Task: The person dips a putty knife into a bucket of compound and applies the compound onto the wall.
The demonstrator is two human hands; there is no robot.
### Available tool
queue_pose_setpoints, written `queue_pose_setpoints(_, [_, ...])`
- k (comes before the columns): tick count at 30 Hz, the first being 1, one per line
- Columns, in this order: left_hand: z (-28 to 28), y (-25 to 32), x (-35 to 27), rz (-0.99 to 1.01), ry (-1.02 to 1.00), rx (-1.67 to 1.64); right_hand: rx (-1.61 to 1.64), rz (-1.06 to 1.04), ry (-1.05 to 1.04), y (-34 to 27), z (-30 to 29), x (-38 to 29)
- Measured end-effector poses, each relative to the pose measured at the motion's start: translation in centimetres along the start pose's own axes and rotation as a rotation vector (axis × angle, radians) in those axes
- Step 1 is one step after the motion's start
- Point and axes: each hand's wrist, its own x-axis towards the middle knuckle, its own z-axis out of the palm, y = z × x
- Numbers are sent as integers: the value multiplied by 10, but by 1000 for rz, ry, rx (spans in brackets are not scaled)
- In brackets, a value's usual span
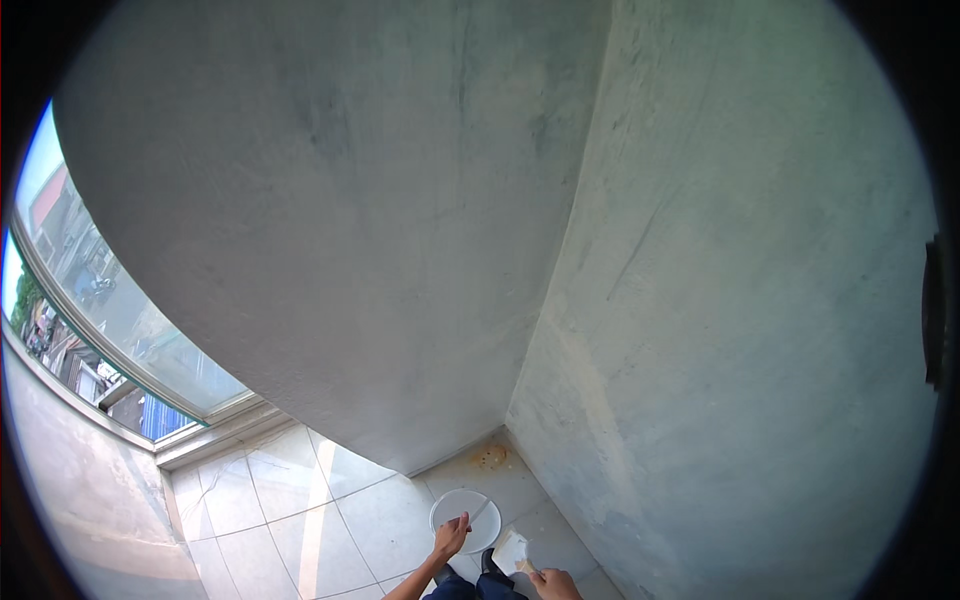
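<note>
My left hand (451,535) is over a round white bucket (444,504) on the floor. Its fingers grip a narrow flat tool (481,511), pale grey, which angles across the bucket's opening; I cannot tell exactly what kind it is. White material seems to lie inside the bucket, partly hidden by the hand. At the bottom of the view, my right hand (556,584) holds the handle of a broad putty knife (512,551). White paste appears to coat its wide blade, which sits just right of the bucket, above my shoe.
Two grey plastered walls (360,225) (712,337) meet in a corner ahead. Pale tiles (300,517) cover the floor, with a rusty stain (493,457) near the corner. A sliding window (150,330) stands at the left. My dark shoes (490,562) are close to the bucket.
</note>
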Motion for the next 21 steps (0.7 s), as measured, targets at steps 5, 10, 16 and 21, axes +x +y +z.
queue_pose_setpoints(5, [-76,111,-106,89,92,-96,296,21,-186,-54,-65,-50])
queue_pose_setpoints(10, [-109,186,-175,290,172,-167,337,36,-390,-111,-116,-62])
queue_pose_setpoints(16, [-119,199,-189,362,196,-197,-19,11,-489,-175,-114,-27])
queue_pose_setpoints(21, [-106,209,-189,380,160,-176,-122,-10,-682,-169,-95,14])
